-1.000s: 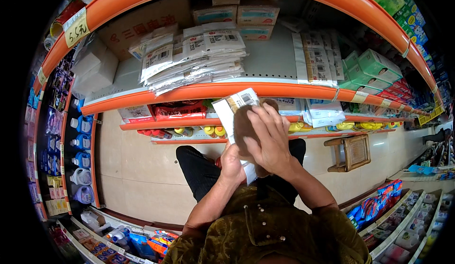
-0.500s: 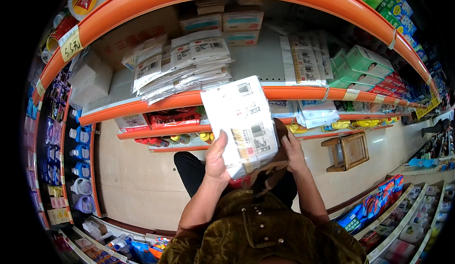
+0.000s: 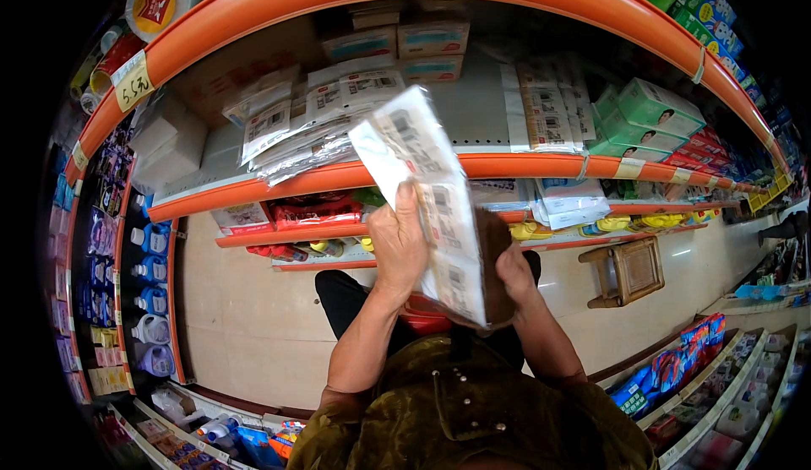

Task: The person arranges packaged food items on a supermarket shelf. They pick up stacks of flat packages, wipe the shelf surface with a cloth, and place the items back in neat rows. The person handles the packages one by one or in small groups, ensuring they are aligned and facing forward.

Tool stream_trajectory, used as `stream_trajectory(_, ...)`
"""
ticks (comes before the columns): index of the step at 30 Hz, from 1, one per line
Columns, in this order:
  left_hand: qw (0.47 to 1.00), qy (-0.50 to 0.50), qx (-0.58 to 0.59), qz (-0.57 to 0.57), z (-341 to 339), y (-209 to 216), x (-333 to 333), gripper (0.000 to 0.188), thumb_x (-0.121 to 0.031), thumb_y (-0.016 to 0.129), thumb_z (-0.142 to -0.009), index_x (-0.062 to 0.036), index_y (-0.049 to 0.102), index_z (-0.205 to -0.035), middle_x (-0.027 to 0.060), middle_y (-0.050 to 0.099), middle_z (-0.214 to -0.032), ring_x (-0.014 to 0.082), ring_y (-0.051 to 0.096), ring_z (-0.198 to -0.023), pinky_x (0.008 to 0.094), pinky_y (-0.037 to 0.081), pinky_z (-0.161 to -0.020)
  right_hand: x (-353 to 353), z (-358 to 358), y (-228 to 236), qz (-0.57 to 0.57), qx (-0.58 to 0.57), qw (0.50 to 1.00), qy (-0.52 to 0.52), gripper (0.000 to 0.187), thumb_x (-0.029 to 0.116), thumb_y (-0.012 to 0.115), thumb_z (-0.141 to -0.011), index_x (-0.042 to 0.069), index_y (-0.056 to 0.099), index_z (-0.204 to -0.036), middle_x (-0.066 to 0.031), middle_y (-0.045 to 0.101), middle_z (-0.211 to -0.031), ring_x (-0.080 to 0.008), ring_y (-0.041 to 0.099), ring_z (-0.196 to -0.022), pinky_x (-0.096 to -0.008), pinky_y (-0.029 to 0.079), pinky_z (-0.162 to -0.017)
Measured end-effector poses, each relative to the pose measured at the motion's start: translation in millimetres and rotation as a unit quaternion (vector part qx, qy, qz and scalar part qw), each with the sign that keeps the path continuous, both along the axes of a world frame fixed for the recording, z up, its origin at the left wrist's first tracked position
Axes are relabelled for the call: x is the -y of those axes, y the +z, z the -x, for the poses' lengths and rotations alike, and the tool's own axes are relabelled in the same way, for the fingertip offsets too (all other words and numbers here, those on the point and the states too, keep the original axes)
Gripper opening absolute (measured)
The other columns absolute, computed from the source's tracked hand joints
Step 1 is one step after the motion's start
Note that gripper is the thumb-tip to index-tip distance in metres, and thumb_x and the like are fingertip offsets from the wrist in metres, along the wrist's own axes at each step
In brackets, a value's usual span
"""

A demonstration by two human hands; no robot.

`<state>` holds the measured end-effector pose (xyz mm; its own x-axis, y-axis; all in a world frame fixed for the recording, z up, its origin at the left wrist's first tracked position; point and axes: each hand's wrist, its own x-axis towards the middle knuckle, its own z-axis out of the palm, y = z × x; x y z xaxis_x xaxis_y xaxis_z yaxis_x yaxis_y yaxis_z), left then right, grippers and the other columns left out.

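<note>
A flat white plastic packet (image 3: 441,208) with printed labels is held up in front of the shelf edge, tilted. My left hand (image 3: 397,246) is closed on its left side, thumb across the front. Beside the packet's lower right edge, my right hand (image 3: 515,277) is closed on a brown cloth (image 3: 495,255); the packet hides part of the cloth and some of the fingers. On the shelf just beyond lies a pile of similar white packets (image 3: 325,124).
Orange-edged shelving (image 3: 524,166) runs across in front of me. More packets (image 3: 545,111) and green boxes (image 3: 650,119) stand to the right. A low wooden stool (image 3: 629,271) is on the floor at right. Blue bottles (image 3: 152,271) line the left shelf.
The packet has turned more upright and sideways, its top swinging left and up. My left hand has risen along its edge. The cloth shows more beside my right hand.
</note>
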<state>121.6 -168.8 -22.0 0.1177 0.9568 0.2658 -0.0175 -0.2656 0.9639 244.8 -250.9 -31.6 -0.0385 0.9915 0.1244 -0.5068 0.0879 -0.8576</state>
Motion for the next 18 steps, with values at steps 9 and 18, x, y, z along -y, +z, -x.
stream_trajectory(9,0.983,0.036,0.173,0.051,-3,11,-17,0.049,-0.035,0.034,-0.092,0.0053,0.058,-0.080,0.0061,0.059,-0.070,0.0101,0.051,-0.064,0.0251,0.042,-0.060,42,9,-28,0.052,0.120,0.990,-0.050,0.081,0.046,0.068,-0.067,-0.007,0.038,-0.120,-0.0107,0.047,-0.117,-0.0190,0.043,-0.108,-0.0312,0.031,-0.092)
stream_trajectory(18,0.960,0.095,0.261,-0.033,1,27,-26,0.047,-0.036,0.034,-0.093,0.0061,0.055,-0.086,0.0073,0.057,-0.074,0.0101,0.049,-0.065,0.0254,0.040,-0.060,2,-7,-3,0.029,0.160,0.984,-0.076,0.062,0.041,0.065,-0.071,-0.007,0.050,-0.108,-0.0057,0.058,-0.092,-0.0106,0.051,-0.085,-0.0236,0.039,-0.076)
